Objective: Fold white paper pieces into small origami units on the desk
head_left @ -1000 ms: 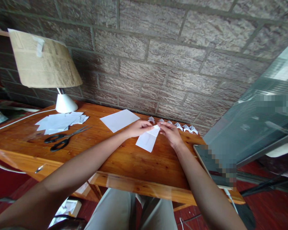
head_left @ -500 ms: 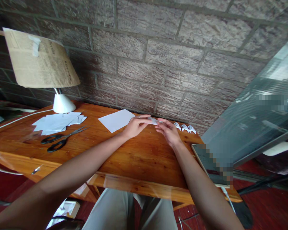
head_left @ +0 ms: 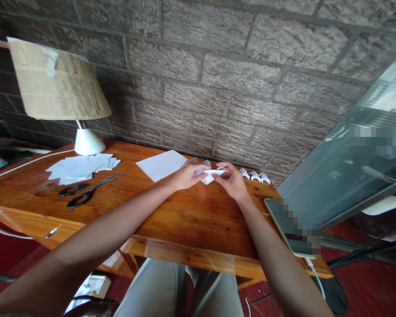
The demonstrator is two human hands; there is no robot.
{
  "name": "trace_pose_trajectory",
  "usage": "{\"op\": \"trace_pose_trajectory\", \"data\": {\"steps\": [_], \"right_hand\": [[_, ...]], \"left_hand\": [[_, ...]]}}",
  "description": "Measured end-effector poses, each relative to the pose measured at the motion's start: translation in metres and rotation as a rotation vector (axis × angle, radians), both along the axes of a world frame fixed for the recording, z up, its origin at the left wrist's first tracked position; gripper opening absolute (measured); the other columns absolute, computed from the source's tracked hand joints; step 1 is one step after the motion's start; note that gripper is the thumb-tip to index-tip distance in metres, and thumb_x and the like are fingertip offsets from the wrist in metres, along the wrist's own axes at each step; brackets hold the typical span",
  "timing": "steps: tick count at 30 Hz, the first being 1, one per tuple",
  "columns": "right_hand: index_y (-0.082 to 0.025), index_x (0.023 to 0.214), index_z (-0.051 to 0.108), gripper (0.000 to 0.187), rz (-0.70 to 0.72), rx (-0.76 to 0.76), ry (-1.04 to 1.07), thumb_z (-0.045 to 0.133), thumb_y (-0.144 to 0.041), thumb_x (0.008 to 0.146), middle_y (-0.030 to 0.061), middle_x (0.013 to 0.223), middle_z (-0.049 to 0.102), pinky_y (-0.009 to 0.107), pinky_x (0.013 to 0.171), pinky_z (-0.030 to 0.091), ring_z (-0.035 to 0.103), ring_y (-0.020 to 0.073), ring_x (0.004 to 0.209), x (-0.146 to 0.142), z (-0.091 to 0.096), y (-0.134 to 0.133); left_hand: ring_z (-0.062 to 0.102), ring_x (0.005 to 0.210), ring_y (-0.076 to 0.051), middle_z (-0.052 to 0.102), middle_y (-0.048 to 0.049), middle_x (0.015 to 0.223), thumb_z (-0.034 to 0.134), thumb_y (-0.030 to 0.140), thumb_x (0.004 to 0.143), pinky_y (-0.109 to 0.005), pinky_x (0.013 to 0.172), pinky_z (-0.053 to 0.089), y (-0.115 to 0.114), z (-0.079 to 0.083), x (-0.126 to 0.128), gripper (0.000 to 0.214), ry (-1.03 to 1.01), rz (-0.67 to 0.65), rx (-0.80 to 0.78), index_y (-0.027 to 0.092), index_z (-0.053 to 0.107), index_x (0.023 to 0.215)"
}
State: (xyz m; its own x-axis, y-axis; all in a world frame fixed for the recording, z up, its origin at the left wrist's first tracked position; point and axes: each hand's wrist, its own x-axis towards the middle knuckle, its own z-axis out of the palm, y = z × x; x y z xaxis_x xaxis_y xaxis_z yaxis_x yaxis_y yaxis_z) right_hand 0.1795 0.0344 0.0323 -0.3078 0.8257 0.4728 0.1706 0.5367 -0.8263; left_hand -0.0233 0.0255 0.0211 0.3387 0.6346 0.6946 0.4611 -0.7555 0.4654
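A small folded piece of white paper [head_left: 209, 177] is held between my two hands, just above the back part of the wooden desk [head_left: 198, 224]. My left hand [head_left: 188, 174] pinches its left end, thumb on the near side. At the right end, my right hand [head_left: 232, 179] grips it between thumb and fingers. Parts of the paper are hidden behind the fingers. Several small folded paper pieces [head_left: 254, 175] stand in a row to the right of my right hand. A flat white sheet [head_left: 161, 164] lies left of my left hand.
Scissors with black handles [head_left: 82, 193] lie at the left, near a pile of cut white papers [head_left: 81, 168]. Behind them stands a lamp [head_left: 87, 141] with a newsprint shade. A tablet [head_left: 284, 224] with a white cable rests at the right edge. A brick wall [head_left: 218, 97] backs the desk.
The folded paper has turned in my hands, so a larger white face with a downward point now shows. Both hands stay in nearly the same place, with the fingers shifted.
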Motion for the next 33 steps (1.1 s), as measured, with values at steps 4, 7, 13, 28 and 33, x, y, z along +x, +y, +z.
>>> {"op": "trace_pose_trajectory", "data": {"steps": [4,7,13,28,33], "right_hand": [[-0.022,0.085,0.068,0.025,-0.024,-0.017,0.064,0.078,-0.038,0.068,0.001,0.083,0.072,0.032,0.076,0.049,0.064,0.0171,0.076,0.002,0.0022,0.0017],[-0.022,0.075,0.072,0.021,-0.01,-0.087,0.119,0.078,-0.041,0.067,0.0015,0.084,0.072,0.03,0.071,0.048,0.063,0.0166,0.075,0.0016,0.0047,0.0013],[-0.025,0.079,0.077,0.021,-0.036,-0.217,0.297,0.08,-0.039,0.064,0.0019,0.09,0.074,0.028,0.062,0.046,0.063,0.0173,0.08,0.0013,0.0064,0.0012],[-0.026,0.082,0.077,0.022,-0.007,-0.175,0.229,0.078,-0.041,0.066,0.0026,0.092,0.075,0.03,0.063,0.047,0.064,0.0189,0.08,0.0022,0.0081,-0.0015],[-0.023,0.081,0.075,0.027,-0.025,-0.164,0.258,0.079,-0.045,0.064,0.0029,0.087,0.074,0.027,0.06,0.047,0.061,0.0164,0.074,0.0029,0.0079,0.0006]], "left_hand": [[0.067,0.089,-0.019,0.074,-0.0058,0.097,0.059,0.029,0.087,-0.03,0.084,0.048,-0.0049,0.003,0.0025,0.02,0.007,0.031,-0.026,0.02,0.072,0.099],[0.067,0.086,-0.018,0.075,-0.0045,0.095,0.06,0.03,0.086,-0.028,0.082,0.048,-0.0045,0.0022,0.0029,0.019,0.003,0.055,-0.031,0.021,0.073,0.097],[0.068,0.08,-0.016,0.075,-0.0039,0.094,0.06,0.03,0.086,-0.025,0.076,0.048,-0.0017,-0.0005,0.0017,0.021,-0.039,0.058,-0.075,0.02,0.073,0.098],[0.069,0.086,-0.02,0.075,-0.0056,0.099,0.059,0.035,0.085,-0.027,0.078,0.049,-0.0041,0.0012,0.0016,0.027,-0.07,-0.012,-0.212,0.018,0.073,0.099],[0.068,0.084,-0.019,0.076,-0.0049,0.097,0.06,0.035,0.084,-0.026,0.076,0.048,-0.003,0.0,0.0017,0.025,-0.083,0.003,-0.221,0.018,0.074,0.095]]}}
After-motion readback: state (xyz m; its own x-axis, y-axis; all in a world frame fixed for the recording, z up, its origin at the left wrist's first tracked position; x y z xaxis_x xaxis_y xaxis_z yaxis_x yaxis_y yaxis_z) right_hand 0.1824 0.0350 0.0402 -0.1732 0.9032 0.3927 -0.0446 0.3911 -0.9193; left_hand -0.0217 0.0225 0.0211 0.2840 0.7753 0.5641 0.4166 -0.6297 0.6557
